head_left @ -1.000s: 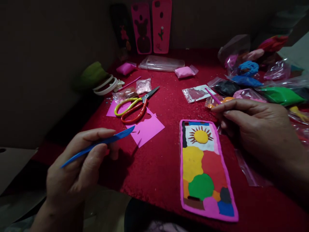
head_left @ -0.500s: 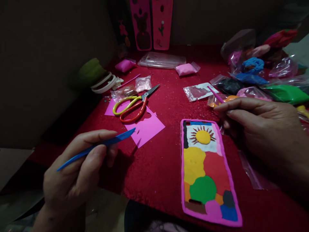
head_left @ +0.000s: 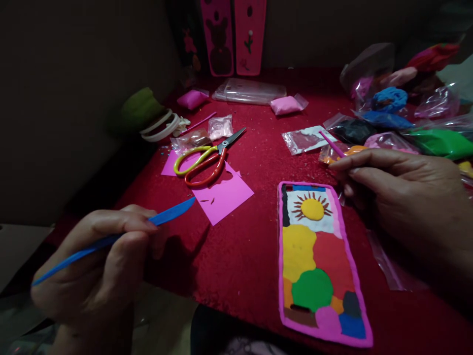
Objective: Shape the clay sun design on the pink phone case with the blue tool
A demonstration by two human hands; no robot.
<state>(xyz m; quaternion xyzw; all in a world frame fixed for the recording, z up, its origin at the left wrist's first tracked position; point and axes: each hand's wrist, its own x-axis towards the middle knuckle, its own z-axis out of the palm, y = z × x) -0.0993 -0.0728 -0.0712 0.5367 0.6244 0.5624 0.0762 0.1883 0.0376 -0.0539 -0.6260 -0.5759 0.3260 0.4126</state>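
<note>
Between the fingers and thumb of my left hand (head_left: 98, 266) is a blue plastic clay knife (head_left: 172, 213), its blade pointing right toward a pink paper sheet (head_left: 229, 199). Two small dark slivers lie on that paper. My right hand (head_left: 402, 197) pinches a thin pink stick (head_left: 331, 143), its tip pointing up and left. Just left of and below this hand lies a phone case (head_left: 314, 256) covered in coloured clay patches with a pink rim. A yellow clay sun (head_left: 312, 209) with brown rays sits on its white patch.
Scissors (head_left: 212, 162) with yellow and red handles rest on the paper. Bagged clay in several colours (head_left: 436, 143) crowds the right side. Clear cases (head_left: 251, 91) and pink packets (head_left: 288, 105) lie farther back. Two decorated pink cases (head_left: 249, 39) stand upright behind. White rings (head_left: 162, 127) are at left.
My left hand has drawn back left and slightly down with the clay knife, away from the pink paper. My right hand and the phone case have barely shifted in view.
</note>
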